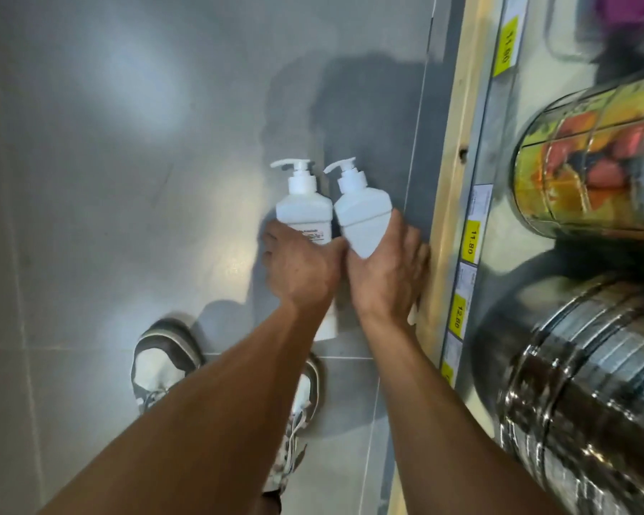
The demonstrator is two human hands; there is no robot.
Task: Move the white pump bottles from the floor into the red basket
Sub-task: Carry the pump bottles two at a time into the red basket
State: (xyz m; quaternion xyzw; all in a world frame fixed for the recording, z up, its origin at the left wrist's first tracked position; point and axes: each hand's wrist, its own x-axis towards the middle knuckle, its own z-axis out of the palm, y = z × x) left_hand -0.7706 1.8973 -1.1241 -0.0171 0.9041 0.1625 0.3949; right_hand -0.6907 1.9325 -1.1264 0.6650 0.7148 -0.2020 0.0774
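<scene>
Two white pump bottles are above the grey floor, pumps pointing away from me. My left hand [300,267] grips the left bottle [303,211], which carries a small printed label. My right hand [387,271] grips the right bottle [363,217] from below and the side. The two bottles touch at their shoulders. Another white bottle [328,323] shows partly under my left wrist, mostly hidden. A white sliver [411,315] peeks out beside my right wrist. The red basket is not in view.
A wooden shelf edge [452,202] with yellow price tags [471,241] runs along the right. Shiny steel containers [588,399] and a printed tin [592,158] sit on the shelf. My shoes [162,360] stand on the tiled floor [108,180] at lower left.
</scene>
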